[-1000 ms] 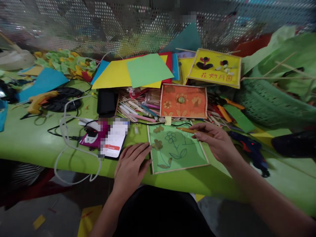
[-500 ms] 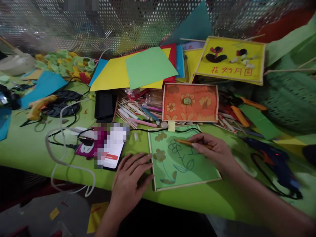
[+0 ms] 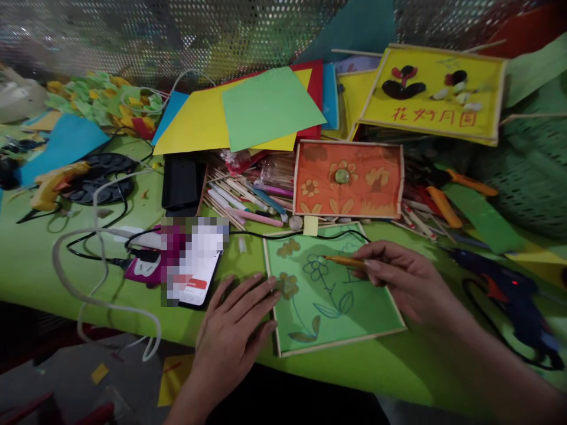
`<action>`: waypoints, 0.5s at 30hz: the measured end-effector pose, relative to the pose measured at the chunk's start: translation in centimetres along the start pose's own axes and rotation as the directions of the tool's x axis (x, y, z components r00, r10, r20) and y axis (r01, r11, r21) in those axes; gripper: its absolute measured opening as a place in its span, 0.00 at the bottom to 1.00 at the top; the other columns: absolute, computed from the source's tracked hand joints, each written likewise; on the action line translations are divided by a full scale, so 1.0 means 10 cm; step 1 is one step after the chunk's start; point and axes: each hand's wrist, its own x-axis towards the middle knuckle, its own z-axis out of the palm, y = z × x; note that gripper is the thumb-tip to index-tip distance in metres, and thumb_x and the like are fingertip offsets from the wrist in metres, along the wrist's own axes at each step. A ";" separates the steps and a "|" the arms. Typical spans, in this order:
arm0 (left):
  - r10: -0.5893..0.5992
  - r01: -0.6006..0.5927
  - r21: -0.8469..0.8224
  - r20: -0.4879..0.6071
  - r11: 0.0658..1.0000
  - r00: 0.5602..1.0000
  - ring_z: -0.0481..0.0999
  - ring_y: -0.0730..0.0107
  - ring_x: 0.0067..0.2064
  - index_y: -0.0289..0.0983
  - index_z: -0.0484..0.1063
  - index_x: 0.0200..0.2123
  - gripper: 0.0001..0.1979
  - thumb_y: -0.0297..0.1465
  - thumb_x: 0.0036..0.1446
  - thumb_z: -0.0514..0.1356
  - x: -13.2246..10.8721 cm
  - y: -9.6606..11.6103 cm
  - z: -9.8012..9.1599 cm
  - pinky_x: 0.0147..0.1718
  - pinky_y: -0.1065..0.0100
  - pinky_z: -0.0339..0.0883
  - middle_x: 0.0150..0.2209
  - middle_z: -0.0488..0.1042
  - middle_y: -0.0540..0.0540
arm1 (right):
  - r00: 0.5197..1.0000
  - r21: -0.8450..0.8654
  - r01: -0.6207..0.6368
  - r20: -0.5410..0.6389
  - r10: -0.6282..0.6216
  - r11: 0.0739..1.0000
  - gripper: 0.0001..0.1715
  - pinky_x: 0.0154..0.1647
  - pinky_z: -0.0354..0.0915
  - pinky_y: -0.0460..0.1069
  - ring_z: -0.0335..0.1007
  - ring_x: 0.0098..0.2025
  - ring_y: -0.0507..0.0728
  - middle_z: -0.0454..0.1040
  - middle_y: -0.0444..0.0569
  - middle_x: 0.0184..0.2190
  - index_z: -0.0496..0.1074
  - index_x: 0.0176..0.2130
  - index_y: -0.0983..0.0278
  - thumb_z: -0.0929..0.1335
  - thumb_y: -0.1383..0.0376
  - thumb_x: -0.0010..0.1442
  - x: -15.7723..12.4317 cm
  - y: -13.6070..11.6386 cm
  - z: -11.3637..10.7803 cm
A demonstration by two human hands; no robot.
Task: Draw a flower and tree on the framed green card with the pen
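A green card [image 3: 292, 316] edged with thin wooden sticks lies on the table. It bears flowers drawn in dark outline, and those on its left are filled in gold-brown. My right hand [image 3: 403, 280] pinches a slim gold-brown pen [image 3: 343, 260], its tip pointing left over the outlined flower [image 3: 315, 267]; whether it touches the card I cannot tell. My left hand [image 3: 237, 319] lies with fingers spread at the card's left edge, its fingertips on the stick border.
Left of the card are a phone [image 3: 199, 283], a purple power strip [image 3: 148, 268] and loose cables. A blue glue gun [image 3: 509, 295] lies at the right. Behind stand a framed orange picture [image 3: 325, 200], several sticks and pens [image 3: 239, 198], and coloured paper sheets [image 3: 270, 112].
The pen tip has shifted slightly right, to the upper right of the outlined flower's centre. My left fingertips reach a little farther over the card's edge. The view has shifted slightly.
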 end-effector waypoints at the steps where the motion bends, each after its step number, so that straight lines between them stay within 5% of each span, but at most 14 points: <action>1: 0.005 -0.005 -0.018 -0.012 1.000 1.000 0.71 0.62 0.65 0.45 0.72 0.59 0.17 0.30 0.68 0.57 0.00 -0.01 0.00 0.69 0.53 0.50 0.62 0.75 0.50 | 1.000 0.005 0.008 -0.009 -0.008 1.000 0.15 0.27 0.65 0.47 0.65 0.26 0.52 0.72 0.44 0.25 0.82 0.37 0.59 0.79 0.54 0.53 -0.01 0.00 0.01; 9: -0.013 0.006 -0.125 -0.061 0.992 0.998 0.75 0.63 0.62 0.44 0.76 0.50 0.12 0.27 0.67 0.59 -0.04 -0.03 0.02 0.69 0.52 0.51 0.57 0.79 0.50 | 0.988 -0.201 0.151 0.003 -0.153 0.968 0.11 0.36 0.71 0.49 0.75 0.39 0.58 0.80 0.49 0.40 0.82 0.42 0.54 0.75 0.55 0.60 -0.06 0.05 -0.01; 15: -0.051 0.043 -0.094 -0.088 0.995 0.995 0.77 0.62 0.60 0.44 0.74 0.55 0.15 0.27 0.66 0.60 -0.04 0.00 0.04 0.68 0.53 0.55 0.55 0.80 0.49 | 0.989 -0.338 0.145 0.036 -0.141 0.930 0.10 0.29 0.69 0.48 0.73 0.29 0.56 0.79 0.47 0.30 0.81 0.34 0.58 0.77 0.56 0.54 -0.09 -0.06 0.10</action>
